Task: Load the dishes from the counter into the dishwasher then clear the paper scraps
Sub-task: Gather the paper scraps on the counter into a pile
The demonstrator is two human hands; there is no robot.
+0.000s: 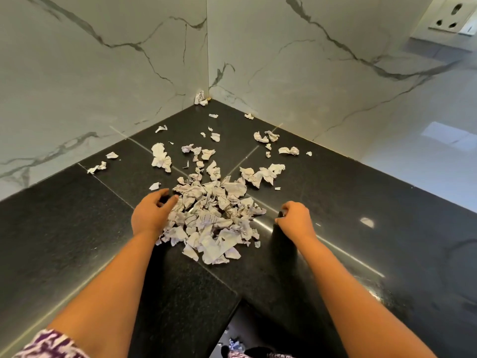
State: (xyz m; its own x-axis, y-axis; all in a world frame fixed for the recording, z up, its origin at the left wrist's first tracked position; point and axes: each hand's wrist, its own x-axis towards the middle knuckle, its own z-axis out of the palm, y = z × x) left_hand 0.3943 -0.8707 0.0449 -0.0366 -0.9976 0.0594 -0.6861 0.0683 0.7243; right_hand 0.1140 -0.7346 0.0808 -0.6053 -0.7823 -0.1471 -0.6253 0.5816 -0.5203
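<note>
A heap of torn, crumpled paper scraps (pixel 210 218) lies on the black granite counter (pixel 77 223) in its inner corner. More loose scraps (pixel 161 157) are scattered behind the heap toward the walls, one wedged in the corner (pixel 200 98). My left hand (pixel 152 214) rests at the heap's left edge, fingers loosely curved against the paper. My right hand (pixel 294 219) sits on the counter just right of the heap, fingers curled under; whether it holds a scrap is hidden. No dishes or dishwasher are in view.
Marble-patterned walls (pixel 103 73) close the corner on both sides. A wall socket (pixel 450 21) sits at the top right. The counter's front edge forms a notch near me, and a few scraps lie on the floor (pixel 235 343) below it.
</note>
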